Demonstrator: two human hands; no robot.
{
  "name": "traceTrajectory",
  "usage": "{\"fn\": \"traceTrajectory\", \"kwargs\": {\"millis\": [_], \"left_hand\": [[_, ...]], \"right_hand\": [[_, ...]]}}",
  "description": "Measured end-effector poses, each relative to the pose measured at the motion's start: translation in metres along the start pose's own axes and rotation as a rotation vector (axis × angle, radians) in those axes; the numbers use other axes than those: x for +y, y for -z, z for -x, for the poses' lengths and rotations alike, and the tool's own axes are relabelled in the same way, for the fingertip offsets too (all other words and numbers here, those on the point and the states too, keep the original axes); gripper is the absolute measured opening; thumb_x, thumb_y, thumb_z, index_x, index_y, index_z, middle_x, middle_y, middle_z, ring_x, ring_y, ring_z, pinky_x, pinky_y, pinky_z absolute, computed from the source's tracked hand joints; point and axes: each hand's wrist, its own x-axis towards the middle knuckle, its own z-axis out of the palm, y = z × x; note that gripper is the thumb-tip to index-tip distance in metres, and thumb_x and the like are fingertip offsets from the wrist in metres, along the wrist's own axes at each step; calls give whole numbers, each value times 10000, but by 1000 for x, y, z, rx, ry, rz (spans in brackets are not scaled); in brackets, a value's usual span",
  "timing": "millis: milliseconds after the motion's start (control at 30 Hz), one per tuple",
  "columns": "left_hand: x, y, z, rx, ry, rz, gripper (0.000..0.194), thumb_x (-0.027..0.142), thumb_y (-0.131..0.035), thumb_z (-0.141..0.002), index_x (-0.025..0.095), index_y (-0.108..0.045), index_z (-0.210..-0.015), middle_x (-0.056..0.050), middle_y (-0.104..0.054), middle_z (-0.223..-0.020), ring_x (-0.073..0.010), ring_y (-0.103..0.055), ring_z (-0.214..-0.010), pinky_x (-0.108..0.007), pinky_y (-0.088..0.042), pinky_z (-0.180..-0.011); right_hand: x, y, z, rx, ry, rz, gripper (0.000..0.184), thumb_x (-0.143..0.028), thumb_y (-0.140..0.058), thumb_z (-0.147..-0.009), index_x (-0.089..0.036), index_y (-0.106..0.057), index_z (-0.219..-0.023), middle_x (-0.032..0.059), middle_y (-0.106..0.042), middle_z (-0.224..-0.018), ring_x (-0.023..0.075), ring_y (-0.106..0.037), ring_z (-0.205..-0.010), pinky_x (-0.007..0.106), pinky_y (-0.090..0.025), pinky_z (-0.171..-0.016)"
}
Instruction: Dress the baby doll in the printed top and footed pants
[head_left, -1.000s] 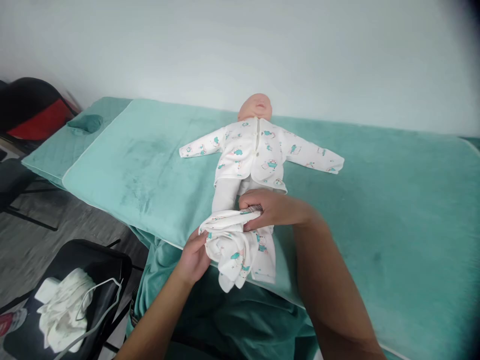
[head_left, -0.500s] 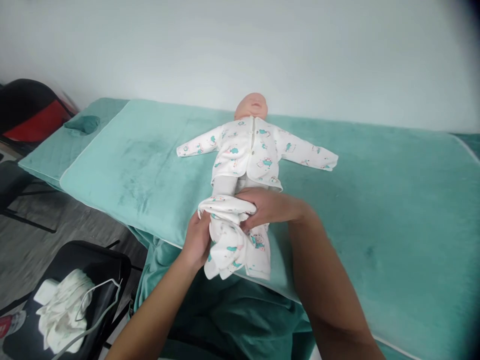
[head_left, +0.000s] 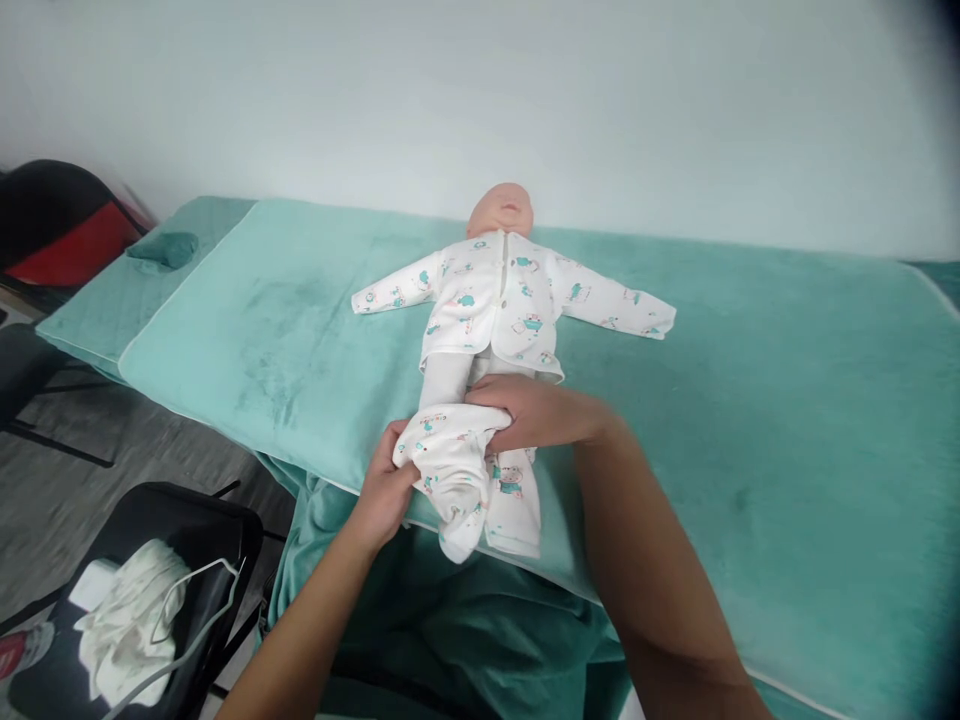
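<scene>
A baby doll [head_left: 504, 210] lies on its back on the green bed cover [head_left: 300, 300], wearing a white printed jacket [head_left: 487, 300] with both sleeves spread wide. White printed baby trousers [head_left: 450, 465] sit bunched around its lower legs, and a bare whitish thigh [head_left: 445, 380] shows above them. My left hand [head_left: 386, 485] is closed on the outer left edge of the trousers. My right hand [head_left: 525, 410] grips the waistband between the doll's legs, with its fingertips partly hidden in the cloth.
A black chair [head_left: 217, 510] at lower left carries a crumpled white cloth [head_left: 135, 610], a white box and a wire hanger [head_left: 214, 565]. Another chair with a red patch [head_left: 75, 250] stands beyond. The bed's front edge is close to my body; a pale wall [head_left: 480, 90] rises behind.
My left hand has shifted slightly left and down along the trousers. The waistband is spread wider and the left trouser leg hangs straighter and smoother. My right hand has barely moved.
</scene>
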Motion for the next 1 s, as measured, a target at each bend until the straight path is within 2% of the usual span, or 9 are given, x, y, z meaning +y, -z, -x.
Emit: {"fn": "traceTrajectory", "kwargs": {"millis": [100, 167, 267, 433, 600, 700, 767, 900, 1000], "left_hand": [[6, -1, -9, 77, -48, -85, 171, 216, -697, -822, 211, -638, -983, 49, -616, -805, -93, -525, -694, -196, -388, -641], [8, -5, -11, 102, -49, -73, 139, 267, -690, -854, 213, -631, -966, 55, -623, -790, -89, -524, -671, -198, -387, -638], [7, -12, -10, 108, -1, 50, 212, 278, -753, -805, 207, -643, -972, 35, -684, -847, -114, -606, -745, -219, -442, -705], [0, -18, -7, 49, 106, 216, 351, 255, -801, -750, 192, -690, -1077, -32, -752, -980, -211, -710, -943, -310, -531, -860], [-8, -6, -3, -48, 198, 276, 431, 370, -816, -757, 181, -728, -1133, -110, -767, -1135, -307, -696, -1151, -413, -531, -1019], [-12, 6, 1, -186, 236, 253, 699, 213, -919, -561, 187, -704, -1226, -129, -750, -1220, -360, -653, -1243, -464, -494, -1091], [-13, 10, 3, -226, 241, 243, 864, 110, -927, -458, 200, -678, -1280, -127, -740, -1251, -378, -639, -1265, -477, -487, -1101], [-14, 9, 6, -170, 215, 227, 925, 70, -932, -405, 202, -673, -1283, -117, -750, -1220, -388, -645, -1245, -474, -513, -1068], [-13, 4, 4, -133, 183, 195, 845, 85, -938, -433, 188, -694, -1236, -116, -765, -1167, -374, -679, -1184, -458, -532, -1036]], "right_hand": [[1, 4, 3, -17, 9, -34, 341, -444, -739, -830, -194, -730, -1061, 73, -717, -1046, 244, -646, -941, 325, -479, -815], [0, 5, 4, -22, 9, -64, 383, -463, -720, -845, -196, -725, -1120, 77, -719, -1080, 243, -647, -945, 325, -483, -821], [0, 5, 4, -47, 11, -111, 426, -501, -695, -865, -194, -717, -1160, 81, -721, -1127, 242, -654, -953, 321, -488, -828], [4, -1, 4, -124, 97, -208, 505, -494, -740, -838, -172, -681, -1222, 74, -732, -1153, 233, -668, -979, 303, -506, -828], [10, -3, 6, -89, 118, -299, 574, -518, -714, -856, -149, -636, -1288, 83, -744, -1167, 240, -682, -1023, 306, -519, -836], [9, -1, 7, -106, 117, -336, 574, -507, -689, -880, -148, -622, -1323, 97, -736, -1225, 250, -679, -1087, 322, -519, -885], [7, 0, 7, -137, 124, -356, 556, -488, -660, -908, -148, -613, -1345, 104, -726, -1261, 252, -672, -1131, 332, -515, -921], [0, -1, 5, -189, 115, -354, 481, -432, -666, -914, -167, -648, -1315, 82, -731, -1262, 239, -685, -1109, 311, -520, -907], [-8, -3, 3, -196, 46, -299, 378, -395, -688, -891, -207, -713, -1218, 38, -758, -1190, 230, -703, -1031, 284, -522, -836]]}}
